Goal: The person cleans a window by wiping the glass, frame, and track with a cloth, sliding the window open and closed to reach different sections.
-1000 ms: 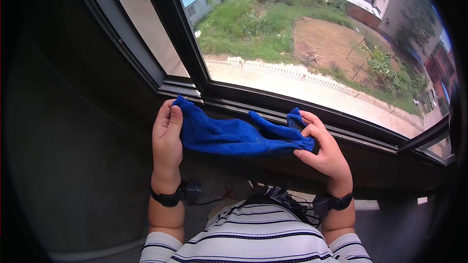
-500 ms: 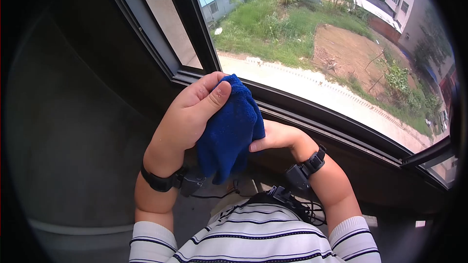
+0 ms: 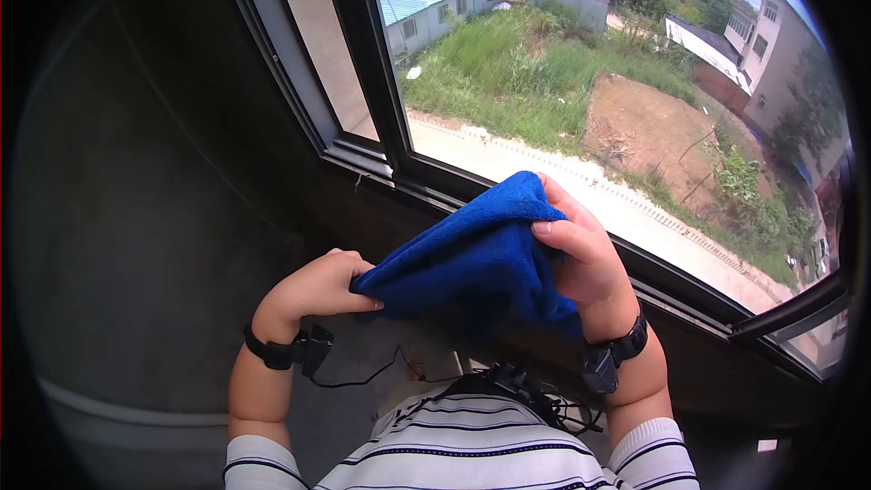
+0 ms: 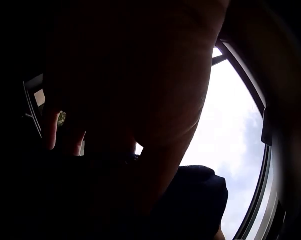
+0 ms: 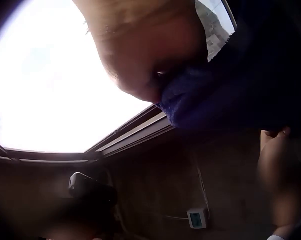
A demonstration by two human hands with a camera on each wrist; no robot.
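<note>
A blue cloth (image 3: pixel 463 249) is stretched between both hands in front of the window sill, its loose folds hanging on the right side. My left hand (image 3: pixel 318 289) pinches its lower left corner between thumb and fingers. At the upper right, my right hand (image 3: pixel 585 245) grips the cloth's top edge, thumb on the near side. In the right wrist view the right hand (image 5: pixel 150 55) holds bunched cloth (image 5: pixel 190 100). The left wrist view is very dark; the left hand (image 4: pixel 165 115) stands above the cloth (image 4: pixel 200 192) there.
A dark window frame (image 3: pixel 395 127) with a sliding track (image 3: pixel 680 304) runs diagonally beyond the hands. Outside lie grass (image 3: pixel 490 63) and a pale road (image 3: pixel 508 154). A black cable (image 3: pixel 363 383) hangs by the striped shirt (image 3: pixel 454 445). A small white box (image 5: pixel 196 218) is on the wall.
The cloth went from stretched level, to bunched up with the hands close together, to spread on a slant. The left hand moved down and left, the right hand up.
</note>
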